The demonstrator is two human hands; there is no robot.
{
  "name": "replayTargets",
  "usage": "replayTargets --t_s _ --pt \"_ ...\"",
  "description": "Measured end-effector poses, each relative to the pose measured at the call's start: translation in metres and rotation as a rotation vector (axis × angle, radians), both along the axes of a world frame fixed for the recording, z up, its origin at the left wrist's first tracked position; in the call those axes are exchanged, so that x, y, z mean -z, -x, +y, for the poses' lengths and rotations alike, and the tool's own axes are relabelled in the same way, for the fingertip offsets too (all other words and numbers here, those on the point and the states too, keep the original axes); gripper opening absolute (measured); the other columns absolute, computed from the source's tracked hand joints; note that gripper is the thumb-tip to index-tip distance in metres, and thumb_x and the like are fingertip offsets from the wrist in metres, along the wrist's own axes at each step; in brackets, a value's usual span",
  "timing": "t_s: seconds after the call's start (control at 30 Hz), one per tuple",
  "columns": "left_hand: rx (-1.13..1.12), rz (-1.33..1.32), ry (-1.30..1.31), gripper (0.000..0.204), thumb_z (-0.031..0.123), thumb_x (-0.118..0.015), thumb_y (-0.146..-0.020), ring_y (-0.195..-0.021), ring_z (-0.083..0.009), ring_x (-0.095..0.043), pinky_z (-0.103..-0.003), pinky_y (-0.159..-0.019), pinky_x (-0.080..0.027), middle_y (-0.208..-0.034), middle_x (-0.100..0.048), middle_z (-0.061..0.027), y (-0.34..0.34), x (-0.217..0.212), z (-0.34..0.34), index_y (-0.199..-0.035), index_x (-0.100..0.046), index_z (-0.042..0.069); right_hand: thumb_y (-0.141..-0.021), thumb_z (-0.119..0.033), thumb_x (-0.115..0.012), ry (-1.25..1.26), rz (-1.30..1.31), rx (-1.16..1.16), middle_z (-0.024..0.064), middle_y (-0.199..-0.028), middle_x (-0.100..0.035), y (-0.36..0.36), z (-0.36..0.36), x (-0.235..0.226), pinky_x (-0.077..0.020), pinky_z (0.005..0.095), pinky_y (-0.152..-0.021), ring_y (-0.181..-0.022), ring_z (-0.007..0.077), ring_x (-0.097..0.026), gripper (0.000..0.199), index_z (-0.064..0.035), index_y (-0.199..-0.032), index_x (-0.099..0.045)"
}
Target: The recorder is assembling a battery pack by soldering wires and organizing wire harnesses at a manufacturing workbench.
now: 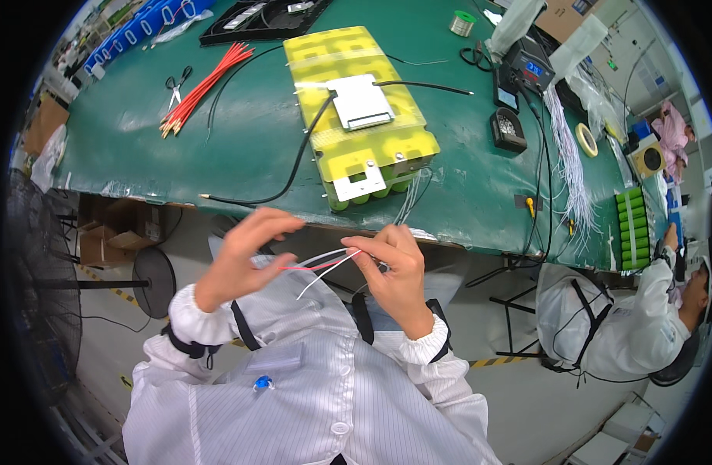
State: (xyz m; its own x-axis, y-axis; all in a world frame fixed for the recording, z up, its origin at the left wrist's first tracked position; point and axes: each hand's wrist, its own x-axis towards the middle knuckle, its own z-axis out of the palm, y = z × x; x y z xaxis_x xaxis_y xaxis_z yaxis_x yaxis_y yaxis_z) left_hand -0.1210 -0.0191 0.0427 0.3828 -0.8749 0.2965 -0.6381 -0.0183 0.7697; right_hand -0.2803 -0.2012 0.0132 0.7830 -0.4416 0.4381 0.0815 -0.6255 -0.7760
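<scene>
My right hand (394, 270) pinches several thin wires between thumb and fingers, just in front of the table's edge. White wires (318, 282) and a red wire (318, 266) stick out leftward from the pinch. My left hand (247, 260) is open, thumb and fingers apart, with the red wire's end close to its thumb. Beyond my hands lies a battery pack (356, 93) of green cells under yellow sheeting. On its top sits a flat silver module (361, 101) with black cables (300, 159). Thin wires (408, 203) hang from the pack's near end toward my right hand.
On the green table (239, 147) lie red wires (205, 89), scissors (176, 87), a solder spool (462, 23), a soldering station (529, 62), a bundle of white wires (567, 155) and a tape roll (586, 139). A co-worker (643, 325) sits at right by green cells (633, 229).
</scene>
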Motion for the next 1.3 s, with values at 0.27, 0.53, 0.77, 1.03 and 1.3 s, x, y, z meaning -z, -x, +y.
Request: replayTargets --t_s 0.27,0.53,0.77,1.03,1.3 --pt "0.187 0.200 0.148 0.034 0.002 -0.071 -0.078 -0.091 -0.0205 -0.062 -0.030 -0.077 -0.051 -0.101 -0.060 -0.0122 0.029 0.025 -0.022 -0.110 -0.062 -0.003 -0.072 -0.004 -0.073 -0.222 0.074 0.014 0.0075 -0.080 -0.060 0.004 0.013 0.017 -0.0465 0.0299 -0.065 -0.073 0.0193 -0.058 0.029 -0.0053 -0.101 -0.070" --pt "-0.022 0.312 0.258 0.013 -0.006 -0.061 -0.084 -0.075 -0.0197 -0.067 -0.026 -0.067 -0.057 -0.090 -0.062 -0.0143 0.024 0.030 -0.024 -0.095 -0.066 -0.007 -0.074 0.010 -0.060 -0.233 -0.014 0.073 0.0128 -0.093 -0.063 0.015 0.006 0.013 -0.0510 0.0313 -0.077 -0.082 0.0215 -0.063 0.038 -0.0036 -0.109 -0.065" --pt "-0.012 0.363 0.246 0.017 -0.007 -0.061 -0.083 -0.077 -0.0195 -0.066 -0.027 -0.067 -0.056 -0.091 -0.062 -0.0140 0.033 0.028 -0.018 -0.099 -0.066 -0.006 -0.077 0.003 -0.065 -0.040 0.054 -0.166 0.0103 -0.086 -0.068 0.000 -0.004 0.005 -0.0500 0.0300 -0.067 -0.080 0.0226 -0.064 0.017 -0.0011 -0.094 -0.069" --pt "0.162 0.607 -0.027 0.052 -0.003 -0.064 -0.079 -0.108 -0.0224 -0.057 -0.035 -0.097 -0.046 -0.117 -0.052 -0.0127 0.056 0.055 -0.006 -0.128 -0.047 -0.002 -0.085 0.002 -0.062 -0.684 0.001 -0.141 0.0079 -0.093 -0.063 0.001 -0.014 0.018 -0.0517 0.0238 -0.070 -0.080 0.0119 -0.061 0.013 0.0038 -0.097 -0.066" --pt "0.016 0.360 0.084 0.041 -0.004 -0.065 -0.078 -0.088 -0.0217 -0.064 -0.031 -0.075 -0.053 -0.106 -0.058 -0.0125 0.059 0.057 -0.044 -0.118 -0.056 -0.001 -0.076 0.001 -0.070 -0.434 0.074 -0.094 0.0077 -0.088 -0.065 0.024 0.006 0.023 -0.0475 0.0280 -0.076 -0.083 0.0178 -0.062 0.019 -0.0033 -0.094 -0.071"
